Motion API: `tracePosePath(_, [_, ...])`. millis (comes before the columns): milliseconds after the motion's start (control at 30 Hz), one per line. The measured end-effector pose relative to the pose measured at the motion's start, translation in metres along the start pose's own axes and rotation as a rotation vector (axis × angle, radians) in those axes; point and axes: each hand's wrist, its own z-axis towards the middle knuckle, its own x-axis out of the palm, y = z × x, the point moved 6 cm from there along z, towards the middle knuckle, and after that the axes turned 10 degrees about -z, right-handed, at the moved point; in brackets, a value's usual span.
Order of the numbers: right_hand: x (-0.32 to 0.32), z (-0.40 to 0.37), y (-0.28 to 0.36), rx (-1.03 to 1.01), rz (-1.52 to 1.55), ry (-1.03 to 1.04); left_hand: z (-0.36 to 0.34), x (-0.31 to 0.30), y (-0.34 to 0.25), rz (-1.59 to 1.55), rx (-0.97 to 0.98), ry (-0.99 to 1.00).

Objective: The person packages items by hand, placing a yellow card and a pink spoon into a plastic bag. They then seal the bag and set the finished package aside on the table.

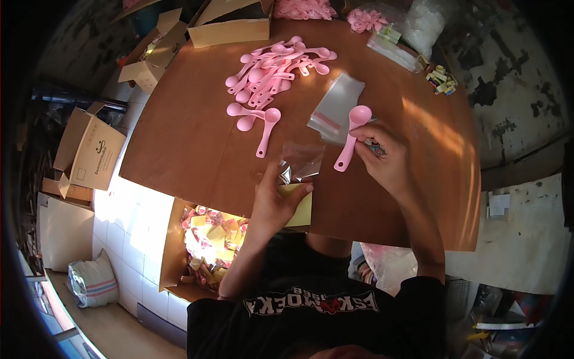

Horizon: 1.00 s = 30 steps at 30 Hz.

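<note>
My right hand (385,158) pinches a pink plastic spoon (353,134) by its handle, bowl pointing away, above the brown table (185,143). My left hand (276,200) holds a small clear plastic bag (301,161) together with a yellow card (299,206) at the table's near edge. The spoon hangs just to the right of the bag's mouth, apart from it. A stack of clear bags (338,107) lies under and behind the spoon. Farther back is a heap of several pink spoons (272,75).
An open cardboard box (212,248) full of packed yellow-and-pink items stands on the floor below the table edge. More cardboard boxes (89,152) stand at left and at the table's far edge (230,27). Bags of pink pieces (366,21) and small packets (441,79) lie at back right.
</note>
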Motion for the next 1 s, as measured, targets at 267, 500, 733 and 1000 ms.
tracePosePath(267, [0.014,-0.012,-0.010,0.381,0.735,0.035,0.003,0.024,0.008,0.064,-0.045,0.055])
tracePosePath(500, [0.034,-0.016,-0.022,0.378,0.671,0.098,0.003,0.038,-0.004,-0.031,-0.008,0.112])
tracePosePath(733, [0.035,-0.020,0.004,0.155,0.389,0.198,0.003,0.039,0.002,-0.093,-0.033,0.111])
tracePosePath(1000, [0.011,-0.016,0.014,0.316,0.527,0.089,-0.001,0.039,-0.012,-0.046,-0.052,0.210])
